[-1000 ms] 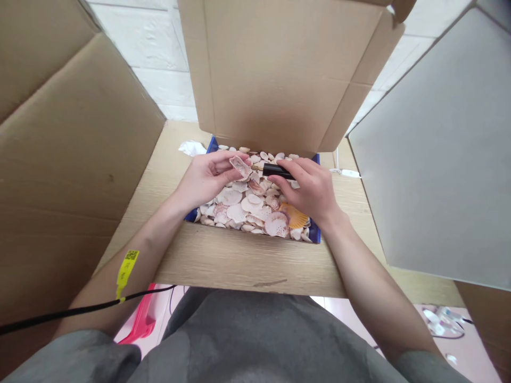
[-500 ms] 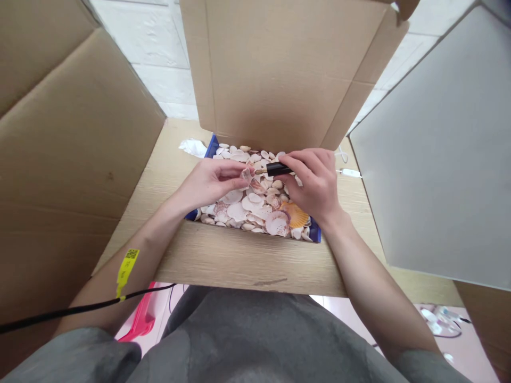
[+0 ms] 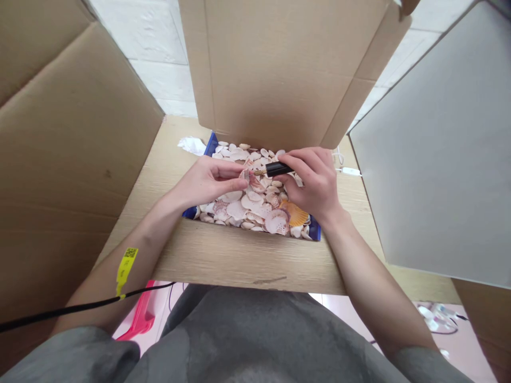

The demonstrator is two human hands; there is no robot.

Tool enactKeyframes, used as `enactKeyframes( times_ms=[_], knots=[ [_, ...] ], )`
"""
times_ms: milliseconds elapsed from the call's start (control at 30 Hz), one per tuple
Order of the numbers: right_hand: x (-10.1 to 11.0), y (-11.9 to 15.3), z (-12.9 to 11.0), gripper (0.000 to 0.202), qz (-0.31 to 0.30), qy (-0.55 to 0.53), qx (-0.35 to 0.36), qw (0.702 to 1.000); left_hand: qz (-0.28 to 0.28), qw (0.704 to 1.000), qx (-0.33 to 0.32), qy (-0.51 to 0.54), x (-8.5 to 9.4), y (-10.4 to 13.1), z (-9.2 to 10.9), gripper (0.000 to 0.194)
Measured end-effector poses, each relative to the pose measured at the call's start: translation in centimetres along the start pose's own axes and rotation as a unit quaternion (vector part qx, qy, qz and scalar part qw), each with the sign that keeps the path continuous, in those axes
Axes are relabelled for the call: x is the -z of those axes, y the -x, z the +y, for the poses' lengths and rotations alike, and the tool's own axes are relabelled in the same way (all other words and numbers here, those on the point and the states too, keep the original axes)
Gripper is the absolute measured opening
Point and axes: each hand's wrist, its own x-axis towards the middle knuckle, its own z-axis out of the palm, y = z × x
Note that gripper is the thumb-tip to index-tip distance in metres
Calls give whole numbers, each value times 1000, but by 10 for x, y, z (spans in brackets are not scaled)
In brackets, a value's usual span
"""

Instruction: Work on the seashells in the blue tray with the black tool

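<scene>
- Bit (image 3: 260, 172) is pointing at left hand (image 3: 203, 183); a slip could be nicking fingertips.
- Shell piece (image 3: 246, 175) could be cracking under excess pressure.
- Left hand is pinching it, nearly closed, over blue-sided box (image 3: 315, 230).
- Right hand (image 3: 315, 183) is curling around black rotary tool (image 3: 278, 169).

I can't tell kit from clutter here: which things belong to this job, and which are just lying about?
In the job: seashell in left hand; black-handled tool in right hand; blue-sided box of loose seashells.

Apparently lying about: crumpled white scrap; red object below the table.
</scene>
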Motion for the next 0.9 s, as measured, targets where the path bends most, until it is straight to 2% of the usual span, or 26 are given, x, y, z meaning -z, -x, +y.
enactKeyframes(
  times_ms=[333, 433, 633, 767, 900],
  knots=[
    [-1, 1, -1, 32, -88, -57, -51, 993, 62, 998, -4, 27, -3, 0, 0, 25],
    [0, 1, -1, 31, -74, -38, -39, 996, 60, 998, 1, 25, -4, 0, 0, 25],
    [1, 1, -1, 28, -27, -5, -11, 1000, 13, 1000, 15, 24, -3, 0, 4, 26],
    [1, 1, -1, 26, 12, 1, 14, 1000, 9, 1000, 11, 22, -3, 0, 5, 27],
    [1, 1, -2, 29, -8, 8, 9, 1000, 14, 1000, 15, 22, -3, 0, 4, 30]
  ],
)
